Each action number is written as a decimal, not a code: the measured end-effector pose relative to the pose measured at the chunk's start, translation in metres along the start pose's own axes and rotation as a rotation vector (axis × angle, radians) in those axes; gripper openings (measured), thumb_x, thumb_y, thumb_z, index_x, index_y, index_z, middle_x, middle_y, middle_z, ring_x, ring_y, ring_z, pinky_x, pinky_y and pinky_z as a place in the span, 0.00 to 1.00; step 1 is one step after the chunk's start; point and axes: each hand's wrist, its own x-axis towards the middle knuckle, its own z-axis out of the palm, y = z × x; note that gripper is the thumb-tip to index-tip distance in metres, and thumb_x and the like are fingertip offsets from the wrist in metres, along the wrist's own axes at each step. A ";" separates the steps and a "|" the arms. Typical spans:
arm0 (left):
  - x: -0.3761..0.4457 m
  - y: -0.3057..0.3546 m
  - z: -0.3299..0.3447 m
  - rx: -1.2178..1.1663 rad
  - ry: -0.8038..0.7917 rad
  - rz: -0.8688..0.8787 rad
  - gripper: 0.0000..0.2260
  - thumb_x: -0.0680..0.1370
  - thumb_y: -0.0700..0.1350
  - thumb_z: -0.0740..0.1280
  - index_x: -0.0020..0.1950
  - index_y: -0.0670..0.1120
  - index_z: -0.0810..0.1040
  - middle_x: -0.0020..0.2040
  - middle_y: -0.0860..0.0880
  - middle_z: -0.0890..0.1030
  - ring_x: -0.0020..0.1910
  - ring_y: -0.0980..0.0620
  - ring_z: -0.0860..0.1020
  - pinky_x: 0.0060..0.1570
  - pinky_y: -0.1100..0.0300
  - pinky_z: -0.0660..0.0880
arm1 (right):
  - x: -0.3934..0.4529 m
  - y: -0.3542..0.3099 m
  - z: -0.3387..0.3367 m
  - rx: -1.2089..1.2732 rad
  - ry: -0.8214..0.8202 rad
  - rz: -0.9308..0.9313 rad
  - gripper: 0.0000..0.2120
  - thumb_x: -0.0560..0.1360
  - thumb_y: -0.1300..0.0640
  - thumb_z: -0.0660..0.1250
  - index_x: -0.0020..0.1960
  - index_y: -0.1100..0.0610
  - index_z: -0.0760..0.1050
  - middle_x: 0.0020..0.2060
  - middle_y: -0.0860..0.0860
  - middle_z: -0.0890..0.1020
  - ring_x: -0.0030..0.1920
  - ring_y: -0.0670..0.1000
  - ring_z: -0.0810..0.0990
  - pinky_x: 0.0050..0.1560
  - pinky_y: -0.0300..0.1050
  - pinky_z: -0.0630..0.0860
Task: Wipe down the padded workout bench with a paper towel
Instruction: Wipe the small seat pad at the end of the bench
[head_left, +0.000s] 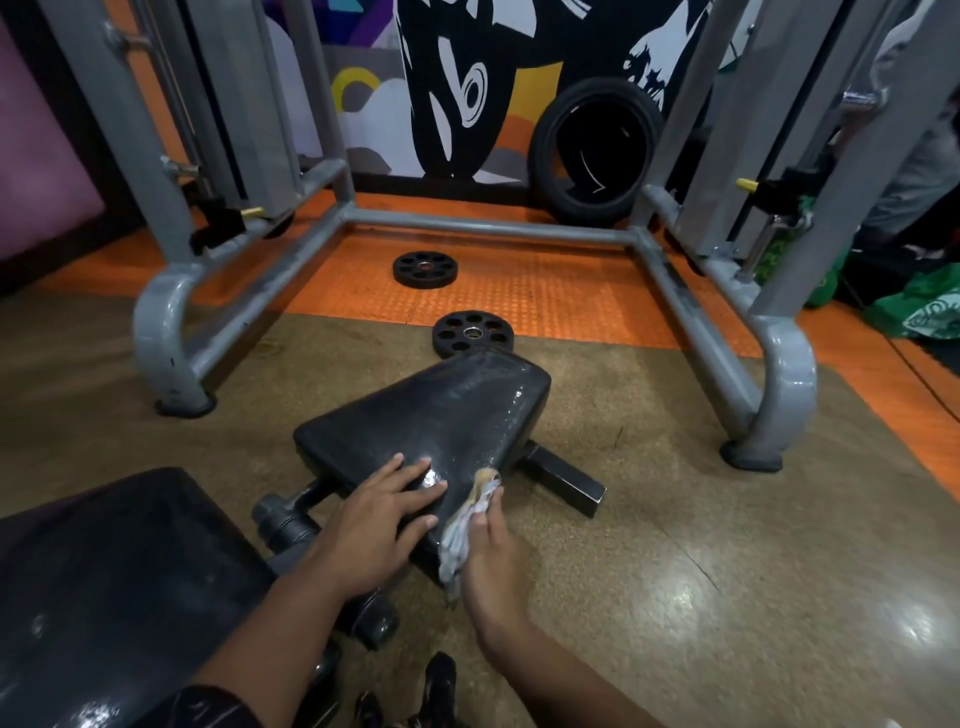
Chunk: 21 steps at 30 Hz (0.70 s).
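Here, at lower left of the frame, a larger black pad (114, 587) fills the corner. At centre, the left hand (379, 519) lies flat with fingers spread on the near end of the black padded bench seat (431, 421). Just to its right, the right hand (491, 545) presses a crumpled, soiled paper towel (465, 530) against the seat's right edge, fingers closed around it. Beyond the seat, two black weight plates (474, 335) lie on the floor inside a grey steel rack frame (488, 227); a tyre (592, 150) leans at upper right
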 end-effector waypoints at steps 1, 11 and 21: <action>0.001 0.001 0.001 0.004 0.005 -0.002 0.19 0.79 0.53 0.62 0.70 0.57 0.69 0.75 0.57 0.60 0.76 0.56 0.51 0.70 0.64 0.50 | -0.017 -0.003 -0.001 -0.019 -0.036 -0.018 0.22 0.83 0.53 0.50 0.77 0.46 0.53 0.66 0.46 0.69 0.64 0.45 0.70 0.58 0.31 0.68; 0.000 0.001 -0.002 0.043 0.013 -0.033 0.18 0.78 0.53 0.64 0.68 0.56 0.73 0.73 0.53 0.67 0.75 0.50 0.59 0.71 0.56 0.59 | 0.009 0.003 0.008 -0.079 0.007 0.252 0.21 0.81 0.52 0.52 0.73 0.52 0.65 0.61 0.54 0.77 0.58 0.54 0.78 0.60 0.52 0.75; -0.012 0.027 -0.030 -0.017 0.174 0.000 0.12 0.77 0.45 0.66 0.60 0.49 0.80 0.56 0.52 0.78 0.56 0.52 0.74 0.57 0.55 0.72 | -0.007 -0.039 0.008 -0.052 0.070 0.354 0.11 0.79 0.63 0.56 0.53 0.59 0.77 0.48 0.56 0.82 0.48 0.56 0.81 0.50 0.48 0.79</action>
